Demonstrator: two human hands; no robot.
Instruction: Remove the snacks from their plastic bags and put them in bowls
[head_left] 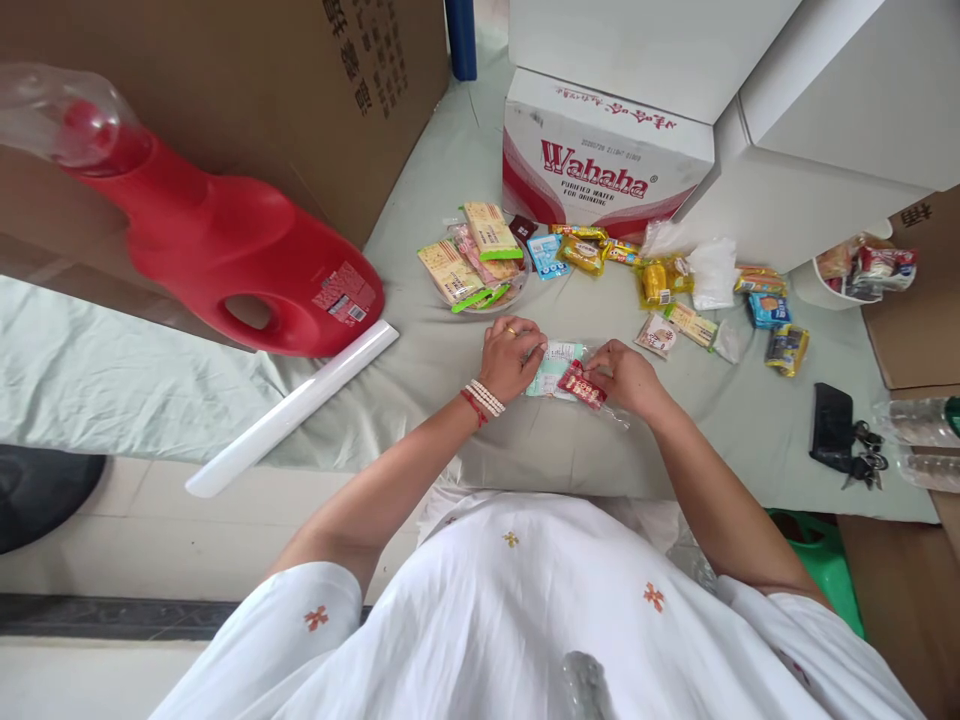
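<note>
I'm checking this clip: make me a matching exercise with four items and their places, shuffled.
1. red packet
2. Wahaha box
3. keys
4. red jug

A. beside the black case
B. in front of the brown carton
C. between the left hand and the right hand
D. behind the yellow snack packets

Pairs: 1-C, 2-D, 3-A, 4-B

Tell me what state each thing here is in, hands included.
Left hand: fingers bent, at the mint packet
Right hand: fingers bent, at the red packet
Mint packet: lying flat
Red packet: lying slanted
Clear bowl: heaped with snacks
White tub: holding packets
Red jug: standing
White roll: lying down
Keys: lying bunched
</note>
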